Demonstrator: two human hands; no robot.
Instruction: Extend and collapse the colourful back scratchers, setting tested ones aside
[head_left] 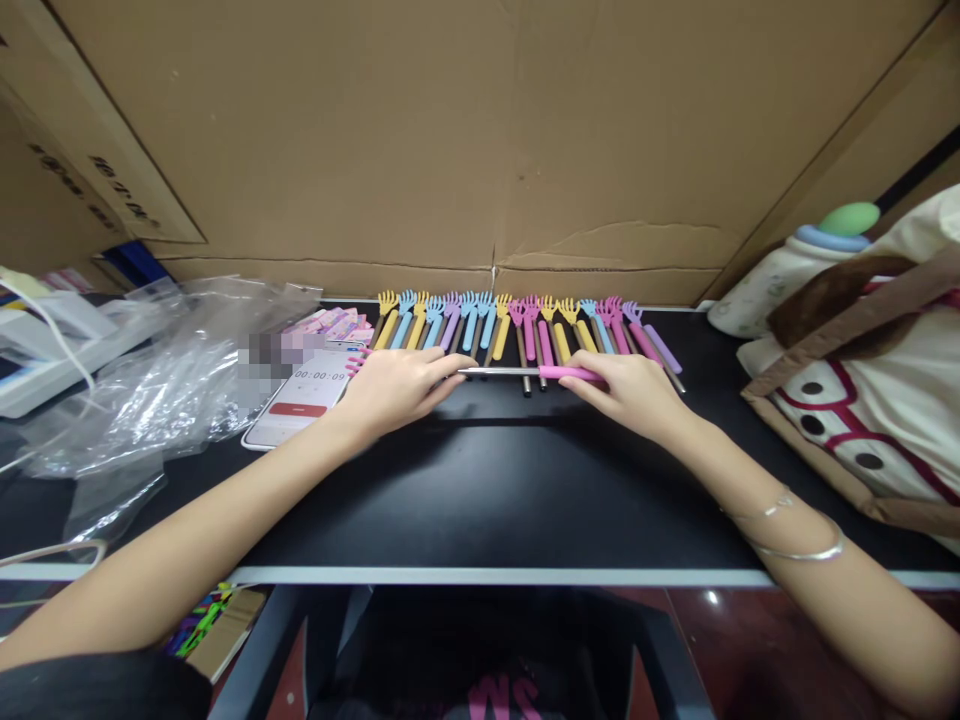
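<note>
Pink-gripped metal back scratcher (499,371) lies level over the black desk (487,500) before a row of pastel scratchers (525,325), left hand (397,388) and right hand (634,392) fingers closed on its two ends, probably steadying it.

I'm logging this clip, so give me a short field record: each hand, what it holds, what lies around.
left hand: grips claw end of pink back scratcher
right hand: grips its pink handle
scratcher pose: level, by near ends of row of scratchers
table: black
left side: phone showing timer, plastic bags
right side: tote bag
behind: cardboard
</note>
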